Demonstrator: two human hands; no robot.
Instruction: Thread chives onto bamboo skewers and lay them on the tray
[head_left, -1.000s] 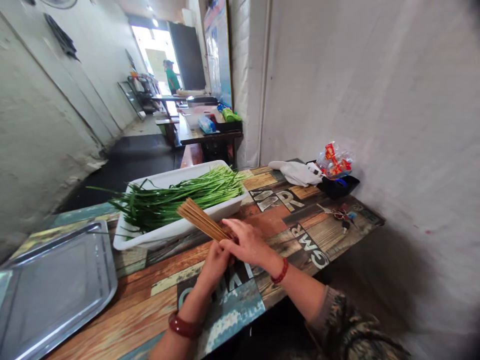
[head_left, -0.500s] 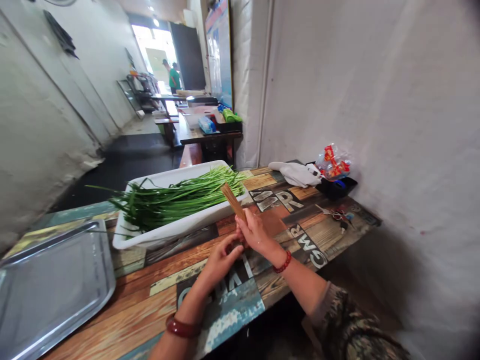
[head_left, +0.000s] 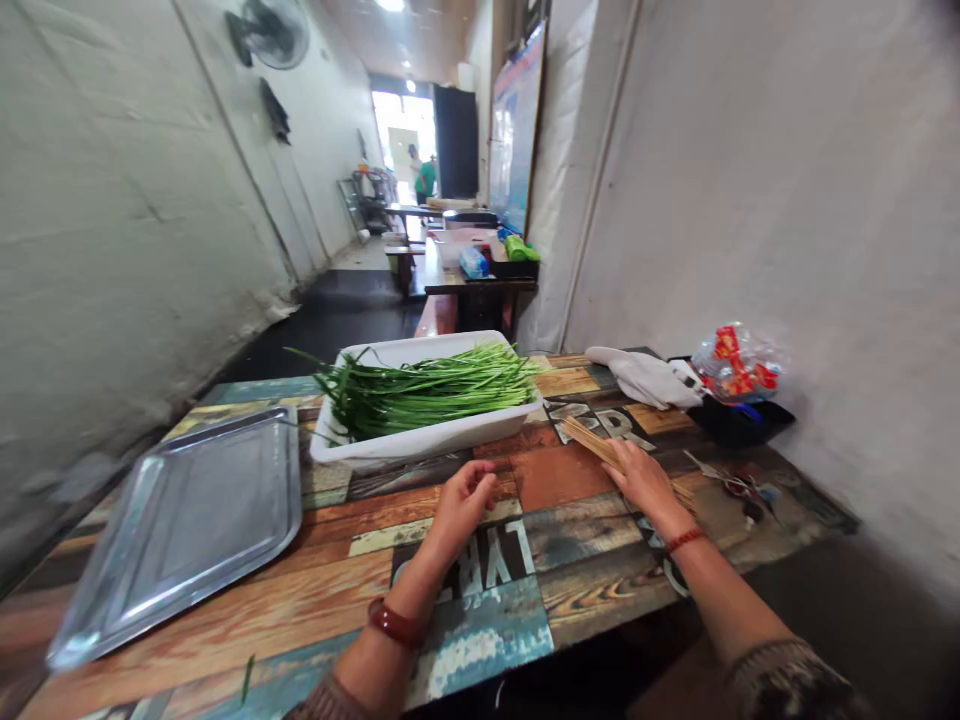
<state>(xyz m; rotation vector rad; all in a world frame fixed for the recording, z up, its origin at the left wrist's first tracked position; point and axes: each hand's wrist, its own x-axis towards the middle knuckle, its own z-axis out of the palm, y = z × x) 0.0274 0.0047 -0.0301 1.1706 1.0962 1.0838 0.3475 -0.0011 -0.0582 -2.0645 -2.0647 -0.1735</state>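
Note:
A bundle of thin wooden skewers (head_left: 591,440) lies in the grip of my right hand (head_left: 641,482), low over the right part of the table. Its tips point toward the tub, and the other ends show past the palm. My left hand (head_left: 463,508) is over the middle of the table, its fingers curled in toward the thumb; whatever may be between them is hidden. Beyond it stands a white plastic tub (head_left: 420,450) filled with long green garlic chives (head_left: 435,392), some leaves hanging over its left rim.
A metal tray (head_left: 202,520) rests on the wood-patterned table (head_left: 315,570) at left. On the right are scissors (head_left: 739,484), a white cloth (head_left: 649,378) and a black container (head_left: 739,420) with a red-and-clear plastic bag (head_left: 739,362). Walls flank both sides; people (head_left: 424,178) stand far back.
My right hand has carried the skewers rightward and lowered them toward the table. The left hand has parted from them, its fingers more curled. The view has swung left.

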